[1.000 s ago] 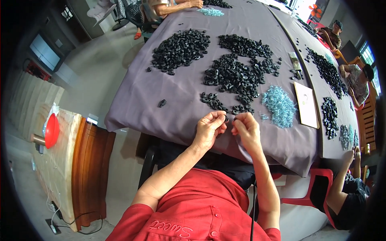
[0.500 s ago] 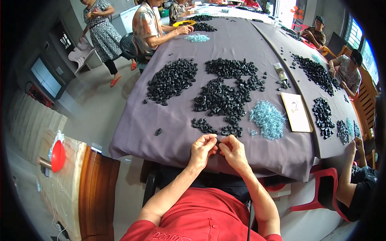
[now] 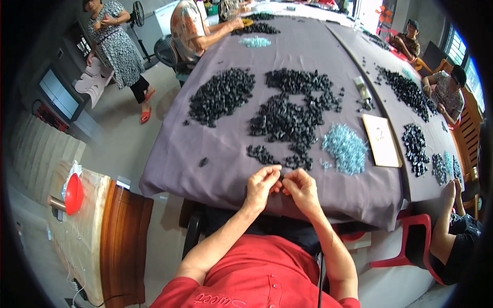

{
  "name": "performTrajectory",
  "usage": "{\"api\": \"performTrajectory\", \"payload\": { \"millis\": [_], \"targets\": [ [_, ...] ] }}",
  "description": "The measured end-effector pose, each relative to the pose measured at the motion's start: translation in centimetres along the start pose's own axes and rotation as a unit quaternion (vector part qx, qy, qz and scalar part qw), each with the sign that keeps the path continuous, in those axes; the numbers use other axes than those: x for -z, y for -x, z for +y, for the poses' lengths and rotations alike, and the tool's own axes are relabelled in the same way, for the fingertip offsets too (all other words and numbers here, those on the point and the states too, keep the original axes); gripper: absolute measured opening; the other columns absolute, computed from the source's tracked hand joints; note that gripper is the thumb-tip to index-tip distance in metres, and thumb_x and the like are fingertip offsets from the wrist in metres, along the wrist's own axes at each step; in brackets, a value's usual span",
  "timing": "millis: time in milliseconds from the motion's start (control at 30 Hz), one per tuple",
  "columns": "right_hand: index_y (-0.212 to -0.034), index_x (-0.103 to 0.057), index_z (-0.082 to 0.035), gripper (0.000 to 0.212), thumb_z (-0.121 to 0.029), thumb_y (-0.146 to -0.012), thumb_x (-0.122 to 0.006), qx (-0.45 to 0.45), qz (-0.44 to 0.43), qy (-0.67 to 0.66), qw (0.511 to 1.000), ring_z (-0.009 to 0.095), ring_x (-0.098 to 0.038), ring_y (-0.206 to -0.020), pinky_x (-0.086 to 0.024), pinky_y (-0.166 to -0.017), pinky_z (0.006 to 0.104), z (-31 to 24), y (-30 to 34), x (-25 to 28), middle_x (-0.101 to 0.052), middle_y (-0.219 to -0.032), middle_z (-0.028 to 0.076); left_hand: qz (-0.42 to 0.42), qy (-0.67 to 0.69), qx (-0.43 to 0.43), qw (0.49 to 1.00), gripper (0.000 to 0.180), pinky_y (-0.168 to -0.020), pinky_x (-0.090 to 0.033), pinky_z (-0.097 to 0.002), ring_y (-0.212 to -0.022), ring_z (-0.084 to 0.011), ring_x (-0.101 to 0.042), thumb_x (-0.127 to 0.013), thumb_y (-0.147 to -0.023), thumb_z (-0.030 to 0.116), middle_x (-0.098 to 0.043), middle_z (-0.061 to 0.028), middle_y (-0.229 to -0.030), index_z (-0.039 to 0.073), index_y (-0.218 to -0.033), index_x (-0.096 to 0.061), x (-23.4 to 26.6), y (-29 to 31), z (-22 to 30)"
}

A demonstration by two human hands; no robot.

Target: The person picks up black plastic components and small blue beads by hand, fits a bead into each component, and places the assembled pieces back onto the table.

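Over the near edge of the cloth-covered table, my left hand (image 3: 262, 188) and my right hand (image 3: 302, 191) meet with fingertips pinched together. Between them a dark bit of a small black plastic part (image 3: 281, 178) shows; the fingers hide most of it. Just beyond my fingers lie loose black parts (image 3: 299, 162), with a large heap of the same black parts (image 3: 282, 119) further up. To the right of that heap sits a pile of small, clear bluish pieces (image 3: 344, 150). One single black part (image 3: 204, 161) lies apart on the left.
Another black heap (image 3: 222, 96) is at the left. A pale board (image 3: 381, 140) and a clear container (image 3: 362, 88) lie to the right on the grey-purple tablecloth (image 3: 174, 154). Other people sit along both sides; one person (image 3: 115, 46) stands at the far left. A red chair (image 3: 411, 220) is at the right.
My hands have stayed together, with the fingers shifting slightly and covering more of the black part. The standing person at the left has moved a little, and the view has shifted slightly.
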State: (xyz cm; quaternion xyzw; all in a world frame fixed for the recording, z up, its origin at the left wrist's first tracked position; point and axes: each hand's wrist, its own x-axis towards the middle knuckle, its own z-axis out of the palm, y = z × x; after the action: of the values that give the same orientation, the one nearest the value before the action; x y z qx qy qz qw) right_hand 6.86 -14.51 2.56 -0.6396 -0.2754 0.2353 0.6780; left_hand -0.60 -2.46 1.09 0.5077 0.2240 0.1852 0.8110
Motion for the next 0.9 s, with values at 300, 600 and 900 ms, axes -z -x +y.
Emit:
{"api": "performTrajectory", "payload": {
  "millis": [300, 600, 900],
  "targets": [
    [-0.094, -0.057, 0.003, 0.009, 0.0, -0.086, -0.057, -0.023, 0.014, -0.041, 0.999, 0.008, -0.059, -0.068, -0.05, -0.062, 0.0222, 0.4, -0.4, 0.1, -0.061, -0.078, 0.004, -0.014, 0.085, -0.009, 0.996, 0.018, -0.057, -0.047, -0.02, -0.062, -0.0079, -0.058, -0.055, -0.091, 0.009, -0.061, -0.0019, -0.074, 0.003, -0.106, -0.061, 0.0, -0.2, 0.0],
    [-0.089, -0.055, 0.002, 0.005, 0.0, -0.085, -0.058, -0.002, 0.029, -0.04, 0.999, 0.008, -0.058, -0.066, -0.05, -0.06, 0.0211, 0.6, -0.1, -0.1, -0.061, -0.077, 0.004, -0.02, 0.054, -0.034, 0.998, 0.017, -0.056, -0.047, -0.02, -0.061, -0.0081, -0.058, -0.056, -0.09, 0.009, -0.061, -0.0024, -0.073, 0.002, -0.105, -0.061, -0.1, 0.2, -0.2],
    [-0.083, -0.055, 0.001, 0.004, 0.001, -0.084, -0.059, -0.005, 0.049, -0.018, 0.999, 0.007, -0.057, -0.062, -0.048, -0.056, 0.0215, 0.6, 0.0, -0.3, -0.059, -0.071, 0.003, -0.014, 0.041, -0.034, 0.999, 0.02, -0.056, -0.047, -0.0203, -0.062, -0.0086, -0.058, -0.06, -0.087, 0.007, -0.061, -0.0025, -0.073, -0.001, -0.106, -0.061, -0.1, 0.1, -0.2]
  ]
}}
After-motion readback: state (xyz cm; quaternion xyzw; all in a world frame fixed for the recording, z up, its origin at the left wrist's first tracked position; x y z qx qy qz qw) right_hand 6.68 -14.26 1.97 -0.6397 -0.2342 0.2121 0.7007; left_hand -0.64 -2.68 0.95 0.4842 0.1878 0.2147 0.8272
